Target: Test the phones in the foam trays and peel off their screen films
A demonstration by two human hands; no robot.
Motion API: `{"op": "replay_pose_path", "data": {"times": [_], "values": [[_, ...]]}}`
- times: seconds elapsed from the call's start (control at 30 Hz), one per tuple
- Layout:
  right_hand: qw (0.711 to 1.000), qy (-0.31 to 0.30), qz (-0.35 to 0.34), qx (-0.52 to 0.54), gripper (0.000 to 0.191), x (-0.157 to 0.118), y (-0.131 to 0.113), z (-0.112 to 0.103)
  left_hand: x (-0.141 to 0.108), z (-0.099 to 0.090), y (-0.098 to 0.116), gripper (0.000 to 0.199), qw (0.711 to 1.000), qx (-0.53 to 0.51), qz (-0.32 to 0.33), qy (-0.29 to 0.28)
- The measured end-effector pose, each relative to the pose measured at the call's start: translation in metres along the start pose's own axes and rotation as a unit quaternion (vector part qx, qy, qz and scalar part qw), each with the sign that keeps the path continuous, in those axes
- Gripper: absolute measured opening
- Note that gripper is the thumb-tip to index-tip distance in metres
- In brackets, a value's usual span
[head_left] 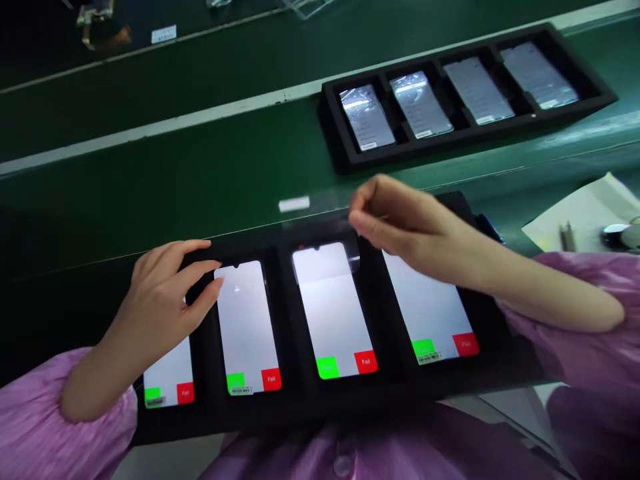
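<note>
A black tray holds several phones with lit white screens and green and red boxes at their lower ends. My left hand has its fingers apart, thumb and fingertips at the upper left corner of the second phone. Above the third phone, my right hand pinches a clear film that bears a white label. The film hangs to the left of the fingers and is partly blurred. Under my right hand, the fourth phone is partly hidden.
Farther back on the green surface, another black tray holds several phones with dim screens. At the right lie a paper sheet and a blurred round item. A small label is at the upper left.
</note>
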State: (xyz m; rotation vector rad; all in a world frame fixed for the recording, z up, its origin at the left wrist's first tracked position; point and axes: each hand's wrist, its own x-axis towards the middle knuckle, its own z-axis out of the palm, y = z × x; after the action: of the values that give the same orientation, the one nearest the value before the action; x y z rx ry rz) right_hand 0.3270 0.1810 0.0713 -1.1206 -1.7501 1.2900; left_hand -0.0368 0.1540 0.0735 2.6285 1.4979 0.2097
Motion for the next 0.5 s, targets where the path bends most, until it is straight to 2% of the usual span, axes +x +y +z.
{"op": "replay_pose_path", "data": {"times": [0.13, 0.33, 0.4, 0.5], "values": [[0.997, 0.049, 0.02, 0.049, 0.023, 0.0, 0.003, -0.006, 0.003, -0.002, 0.0, 0.024, 1.0, 0.015, -0.009, 0.006], [0.997, 0.056, 0.01, 0.043, 0.024, -0.019, 0.002, 0.0, 0.001, -0.005, 0.001, 0.03, 0.998, 0.055, -0.016, -0.019], [0.998, 0.057, 0.01, 0.035, 0.027, -0.023, 0.002, 0.004, 0.002, -0.003, 0.001, 0.026, 0.999, 0.044, -0.014, 0.005], [0.998, 0.058, 0.007, 0.024, 0.03, -0.029, 0.001, 0.008, 0.005, 0.001, 0.0, 0.021, 0.998, 0.009, 0.0, 0.069]]}}
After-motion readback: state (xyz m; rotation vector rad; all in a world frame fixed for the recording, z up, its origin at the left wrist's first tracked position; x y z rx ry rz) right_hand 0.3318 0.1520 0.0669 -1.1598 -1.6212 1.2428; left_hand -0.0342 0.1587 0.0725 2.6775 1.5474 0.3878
